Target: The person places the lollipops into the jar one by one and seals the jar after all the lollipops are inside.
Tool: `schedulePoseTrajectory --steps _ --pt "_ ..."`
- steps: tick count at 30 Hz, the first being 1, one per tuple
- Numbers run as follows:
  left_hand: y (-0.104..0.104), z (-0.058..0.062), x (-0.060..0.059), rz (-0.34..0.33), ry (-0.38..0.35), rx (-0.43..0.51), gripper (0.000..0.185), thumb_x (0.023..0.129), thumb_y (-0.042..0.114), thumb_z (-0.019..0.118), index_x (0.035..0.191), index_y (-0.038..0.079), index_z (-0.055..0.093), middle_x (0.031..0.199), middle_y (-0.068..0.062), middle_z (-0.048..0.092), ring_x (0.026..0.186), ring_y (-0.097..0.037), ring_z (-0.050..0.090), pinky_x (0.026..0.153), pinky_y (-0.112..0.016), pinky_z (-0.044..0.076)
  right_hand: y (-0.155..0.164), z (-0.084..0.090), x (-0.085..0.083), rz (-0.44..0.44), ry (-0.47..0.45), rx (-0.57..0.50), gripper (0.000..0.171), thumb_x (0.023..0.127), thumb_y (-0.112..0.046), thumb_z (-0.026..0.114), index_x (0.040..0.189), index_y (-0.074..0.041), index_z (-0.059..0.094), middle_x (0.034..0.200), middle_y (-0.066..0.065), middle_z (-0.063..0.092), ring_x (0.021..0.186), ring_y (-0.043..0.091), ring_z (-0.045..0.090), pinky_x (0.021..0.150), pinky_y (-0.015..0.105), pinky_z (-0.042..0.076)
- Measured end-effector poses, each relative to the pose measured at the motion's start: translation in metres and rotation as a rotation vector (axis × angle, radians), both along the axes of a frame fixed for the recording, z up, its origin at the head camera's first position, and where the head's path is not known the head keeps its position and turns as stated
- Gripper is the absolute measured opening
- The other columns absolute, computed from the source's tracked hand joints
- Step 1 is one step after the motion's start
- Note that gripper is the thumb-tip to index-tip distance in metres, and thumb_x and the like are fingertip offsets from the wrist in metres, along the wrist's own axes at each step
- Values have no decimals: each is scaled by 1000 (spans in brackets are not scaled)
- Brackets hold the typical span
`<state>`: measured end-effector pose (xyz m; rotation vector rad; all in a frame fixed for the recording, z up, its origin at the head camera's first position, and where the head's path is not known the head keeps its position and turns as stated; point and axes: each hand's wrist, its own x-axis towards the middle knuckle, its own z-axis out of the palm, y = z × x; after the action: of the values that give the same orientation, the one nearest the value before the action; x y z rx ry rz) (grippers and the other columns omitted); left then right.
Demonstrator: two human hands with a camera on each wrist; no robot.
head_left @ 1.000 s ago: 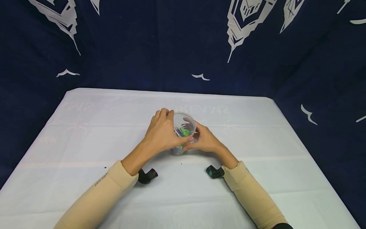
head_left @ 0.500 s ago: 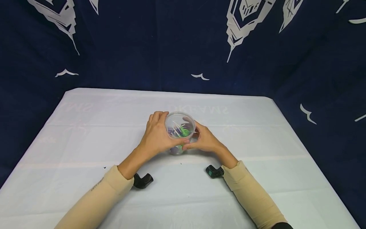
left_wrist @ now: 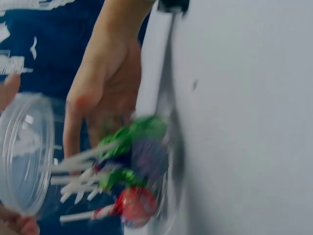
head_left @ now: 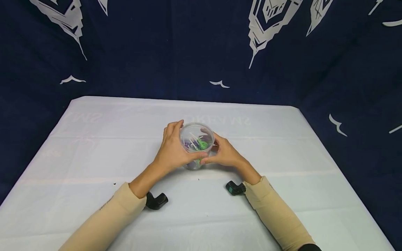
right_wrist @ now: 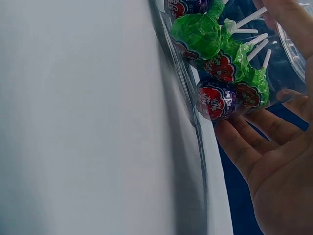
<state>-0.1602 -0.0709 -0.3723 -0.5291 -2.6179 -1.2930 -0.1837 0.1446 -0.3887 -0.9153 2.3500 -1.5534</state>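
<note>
A clear plastic jar [head_left: 193, 165] stands upright on the white table, with several wrapped lollipops [head_left: 202, 143] inside. In the right wrist view the green and purple wrappers [right_wrist: 215, 98] lie against the jar's bottom, white sticks pointing toward the top; a red-wrapped lollipop [left_wrist: 138, 206] shows in the left wrist view. My left hand [head_left: 172, 148] grips the round top [left_wrist: 29, 152] from the left, thumb across the near side and fingers at the far rim. From the right, my right hand [head_left: 224, 152] holds the jar's side, with its far fingers seen through the clear plastic.
A white cloth covers the table [head_left: 201, 212], and a dark blue curtain [head_left: 176, 52] with white patterns hangs behind it. Black wrist cameras sit below both forearms, the left one [head_left: 157, 201] and the right one [head_left: 235, 188]. A tiny dark speck [head_left: 114, 183] lies at left.
My left hand has shifted left and turned around the jar's top, uncovering more of the opening and the lollipops. My right hand has stayed in place on the side.
</note>
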Motion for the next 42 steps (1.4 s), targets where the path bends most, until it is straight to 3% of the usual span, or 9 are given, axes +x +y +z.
schedulePoseTrajectory --steps 4,12,19,22,28,32,36,38,42 --pt "3 -3 1 35 20 36 115 59 51 92 145 -2 38 139 -13 38 130 -28 33 106 -49 38 0 -1 0 -4 -7 -3 102 68 5 88 151 7 29 143 31 43 130 41 47 104 38 45" --pt "-16 -3 -19 -191 30 56 106 63 33 94 147 -1 40 143 -13 41 126 -33 45 101 -51 43 0 2 1 -7 -6 23 103 70 2 88 152 6 27 144 30 44 130 40 47 105 38 44" --pt "6 2 6 34 -7 107 117 61 42 94 149 -4 31 143 -16 33 134 -29 29 107 -49 38 4 -12 -10 4 22 -7 105 67 3 89 152 5 27 145 30 41 131 42 45 105 41 44" --pt "10 1 7 59 8 124 113 61 41 94 147 -3 35 141 -14 34 132 -28 29 106 -48 38 7 -23 -17 -1 24 -15 107 67 0 90 153 2 27 147 27 42 132 39 45 105 41 44" --pt "-8 -4 -14 -143 24 133 103 63 29 94 145 -1 42 144 -13 38 128 -32 42 104 -50 40 9 -27 -18 8 19 -18 108 68 -20 92 154 -2 28 147 21 44 132 32 47 105 37 45" --pt "-19 -4 -30 -304 7 151 101 63 23 94 147 -1 42 145 -12 40 127 -35 46 104 -50 41 10 -28 -17 2 23 -18 107 69 -18 92 154 -5 29 144 20 48 130 33 49 104 39 46" --pt "-25 -3 -34 -372 -44 145 101 66 20 92 150 2 39 148 -10 37 130 -32 42 106 -52 39 10 -28 -17 -10 17 -1 106 68 -16 92 155 -8 30 143 17 49 129 32 50 103 38 46" --pt "-22 -4 -30 -339 -52 119 107 66 23 92 153 2 33 151 -11 34 133 -31 37 107 -54 37 10 -28 -16 -8 18 2 107 68 -16 92 154 -6 30 145 19 48 130 32 49 103 38 46" --pt "-5 -9 -6 -96 -48 92 121 63 35 94 154 0 23 149 -15 32 132 -30 29 107 -53 36 7 -21 -13 -1 21 10 104 70 -4 90 153 2 27 146 27 43 132 39 46 104 45 45"
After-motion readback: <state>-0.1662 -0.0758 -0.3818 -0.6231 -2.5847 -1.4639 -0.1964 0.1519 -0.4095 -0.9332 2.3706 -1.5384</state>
